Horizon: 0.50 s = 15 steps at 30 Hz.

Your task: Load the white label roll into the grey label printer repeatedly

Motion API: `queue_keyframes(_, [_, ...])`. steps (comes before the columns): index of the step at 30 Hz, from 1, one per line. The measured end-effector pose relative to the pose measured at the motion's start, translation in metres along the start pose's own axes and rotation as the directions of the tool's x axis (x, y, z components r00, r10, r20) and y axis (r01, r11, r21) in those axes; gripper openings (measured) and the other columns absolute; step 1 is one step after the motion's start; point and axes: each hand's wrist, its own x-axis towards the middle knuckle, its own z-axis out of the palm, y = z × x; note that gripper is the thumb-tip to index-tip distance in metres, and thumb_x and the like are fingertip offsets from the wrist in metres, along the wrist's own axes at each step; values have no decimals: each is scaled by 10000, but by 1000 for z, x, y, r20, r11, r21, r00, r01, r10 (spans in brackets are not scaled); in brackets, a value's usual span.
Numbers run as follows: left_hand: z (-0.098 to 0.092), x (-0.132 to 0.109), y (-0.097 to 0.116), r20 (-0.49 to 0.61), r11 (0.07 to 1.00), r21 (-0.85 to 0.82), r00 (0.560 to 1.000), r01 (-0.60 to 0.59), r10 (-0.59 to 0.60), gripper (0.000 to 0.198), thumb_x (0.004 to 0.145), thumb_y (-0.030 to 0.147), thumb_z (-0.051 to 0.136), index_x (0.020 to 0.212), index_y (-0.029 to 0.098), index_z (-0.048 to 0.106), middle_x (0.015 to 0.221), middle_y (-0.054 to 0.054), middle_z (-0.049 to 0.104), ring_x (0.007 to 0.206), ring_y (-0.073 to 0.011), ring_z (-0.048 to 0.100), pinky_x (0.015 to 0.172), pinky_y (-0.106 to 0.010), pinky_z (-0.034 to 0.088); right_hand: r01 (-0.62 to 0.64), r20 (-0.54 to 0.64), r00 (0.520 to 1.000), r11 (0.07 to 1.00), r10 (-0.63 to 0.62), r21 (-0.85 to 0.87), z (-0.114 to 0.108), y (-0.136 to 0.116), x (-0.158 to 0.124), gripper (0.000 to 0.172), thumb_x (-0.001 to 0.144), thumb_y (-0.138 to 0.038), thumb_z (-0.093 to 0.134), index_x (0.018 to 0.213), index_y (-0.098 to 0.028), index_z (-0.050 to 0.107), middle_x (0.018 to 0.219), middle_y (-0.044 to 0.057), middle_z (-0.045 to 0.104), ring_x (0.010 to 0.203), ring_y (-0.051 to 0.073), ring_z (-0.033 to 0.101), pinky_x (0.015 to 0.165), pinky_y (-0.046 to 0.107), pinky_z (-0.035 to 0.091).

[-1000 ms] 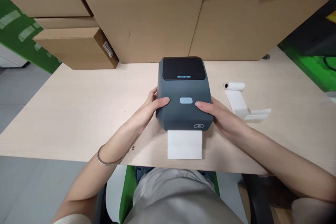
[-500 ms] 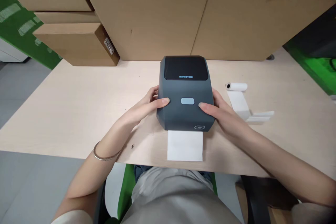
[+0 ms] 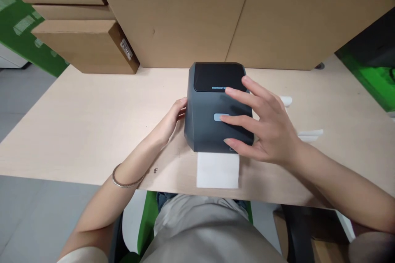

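Note:
A dark grey label printer (image 3: 210, 107) stands in the middle of a pale wooden table (image 3: 86, 123), with a white label sheet (image 3: 217, 170) sticking out of its front slot. My left hand (image 3: 171, 121) rests against the printer's left side, fingers curled along it. My right hand (image 3: 262, 125) hovers over the printer's top with its fingers spread, one fingertip on or just above the light blue button (image 3: 217, 117). It holds nothing.
Large cardboard boxes (image 3: 173, 20) are stacked along the back of the table, a smaller one (image 3: 89, 45) at the left. A white paper roll (image 3: 286, 100) with a loose strip (image 3: 310, 133) lies right of the printer, mostly hidden by my right hand.
My right hand has left the printer's right side, risen and spread over its top near the button. My left thumb has come off the top, and the hand stays at the left side.

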Motion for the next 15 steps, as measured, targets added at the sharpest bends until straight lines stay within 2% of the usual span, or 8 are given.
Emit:
queue_keyframes(4, [0, 1, -3, -7, 1000, -11, 1000, 4, -4, 527, 1002, 672, 551, 1184, 227, 767, 1352, -89, 763, 1356, -362, 624, 1221, -501, 423, -167, 130, 980, 976, 150, 138, -7, -8, 11, 187, 905, -476, 773, 1071, -390, 761, 1555, -31, 667, 1592, 420, 467, 1299, 709, 369])
queue_keyframes(7, [0, 2, -4, -2, 999, -26, 1000, 21, -21, 579, 990, 716, 549, 1208, 224, 760, 1343, -103, 763, 1355, -365, 623, 1188, -491, 449, -227, 210, 960, 955, 186, 192, -7, -10, 7, 405, 827, -556, 827, 1174, -357, 763, 1532, 26, 688, 1577, 452, 479, 1327, 763, 300])
queue_keyframes(9, [0, 2, -4, -6, 999, -35, 999, 32, -32, 617, 983, 747, 539, 1224, 220, 752, 1345, -108, 759, 1354, -363, 626, 1153, -470, 472, -269, 278, 937, 943, 210, 195, -8, -10, 1, 573, 765, -609, 873, 1269, -369, 745, 1576, 16, 653, 1582, 457, 469, 1366, 771, 209])
queue_keyframes(10, [0, 1, -4, -13, 999, -38, 999, 35, -36, 636, 979, 762, 531, 1230, 218, 748, 1343, -108, 758, 1349, -361, 631, 1134, -459, 482, -286, 305, 926, 940, 221, 188, -8, -10, -1, 604, 751, -619, 891, 1290, -394, 738, 1591, -5, 639, 1588, 449, 465, 1386, 758, 167])
queue_keyframes(13, [0, 2, -5, -40, 998, -46, 998, 41, -43, 681, 971, 799, 507, 1228, 213, 741, 1306, -110, 766, 1310, -358, 657, 1079, -440, 508, -361, 366, 887, 917, 281, 170, -16, -13, 2, 482, 778, -592, 912, 1221, -489, 754, 1510, -72, 692, 1580, 404, 491, 1425, 698, 120])
queue_keyframes(15, [1, 3, -6, -40, 999, -37, 999, 28, -29, 702, 982, 807, 468, 1227, 206, 735, 1266, -118, 774, 1279, -355, 673, 1054, -443, 521, -465, 410, 839, 863, 358, 199, -26, -18, 13, 312, 804, -553, 911, 1083, -510, 778, 1358, -83, 766, 1540, 387, 546, 1422, 680, 199])
